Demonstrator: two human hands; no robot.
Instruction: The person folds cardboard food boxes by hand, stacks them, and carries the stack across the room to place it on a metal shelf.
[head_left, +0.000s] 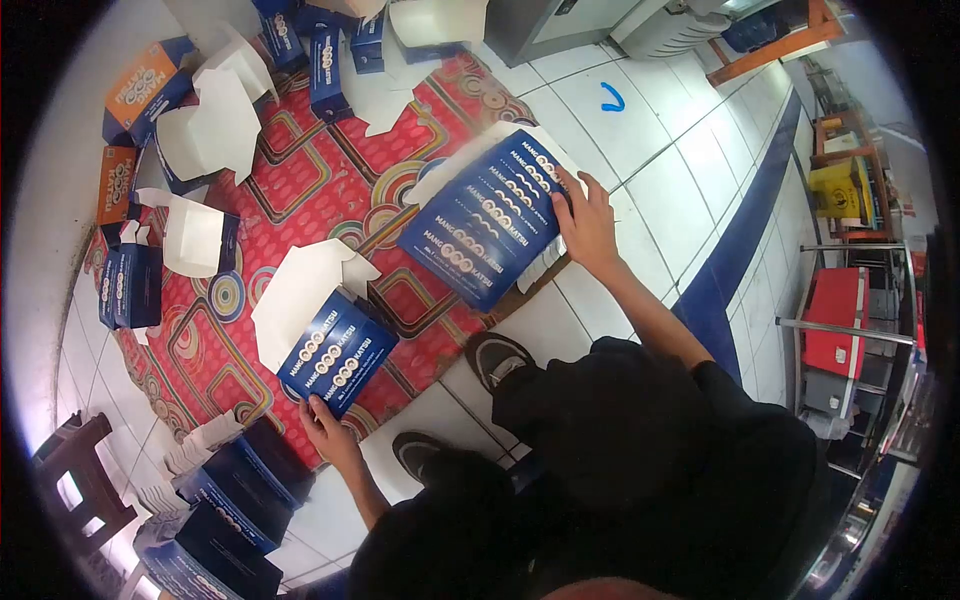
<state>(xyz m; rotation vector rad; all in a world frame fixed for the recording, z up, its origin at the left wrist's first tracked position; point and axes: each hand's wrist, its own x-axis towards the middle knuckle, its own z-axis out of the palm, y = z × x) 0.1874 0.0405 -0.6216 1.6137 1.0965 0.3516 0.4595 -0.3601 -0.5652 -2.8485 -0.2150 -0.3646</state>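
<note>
My left hand (pixel 328 432) is closed on the lower corner of a blue printed carton (pixel 335 352), part of a small overlapping group with a white flap spread out beyond it. To the right lies a larger fanned stack of flat blue cartons (pixel 480 225), with repeated white lettering and white edges. Its right edge is touched by my right hand (pixel 588 228), whose fingers are stretched and apart. Whether any fingertip goes under a sheet there is hard to see. Both carton groups are over a red patterned mat (pixel 290 165).
Open-topped boxes with white insides (pixel 195 235) and orange-and-blue boxes (pixel 145 90) stand along the mat's far left. Rows of nested blue boxes (pixel 235 490) are at lower left, near a dark stool (pixel 85 490). My shoes (pixel 497 360) are close to the mat's edge. A metal rack (pixel 850 330) stands right.
</note>
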